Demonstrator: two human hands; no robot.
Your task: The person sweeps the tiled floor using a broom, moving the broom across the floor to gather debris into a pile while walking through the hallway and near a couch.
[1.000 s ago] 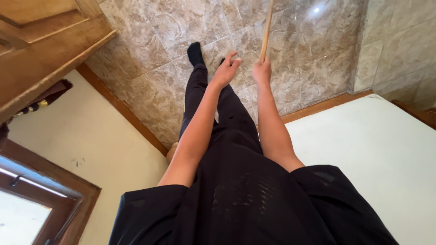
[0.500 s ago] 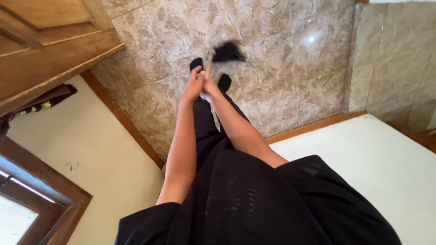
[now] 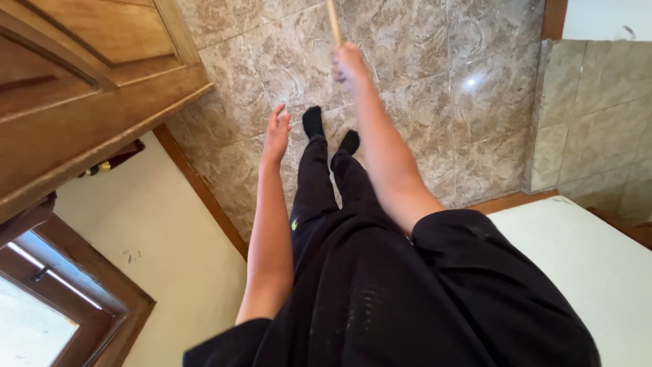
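Wooden stick, thin, round and pale brown, is what we hold in our right hand. This hand is clenched around the lower end of the stick, and the stick goes up from the fist and leaves the picture at the top edge, so we cannot see its other end. Our left hand is released, with the fingers straight and together, and it holds nothing. It is to the left of the stick and lower than it, well apart from it.

Under the stick lies the tiled floor, made of large glossy tiles with a beige and brown marble pattern and one bright spot of reflected light. Our two feet in black socks stand on these tiles, below the stick and between the hands. Far to the left of the stick is a wooden door with smooth brown panels. A brown wooden skirting runs along the cream wall.
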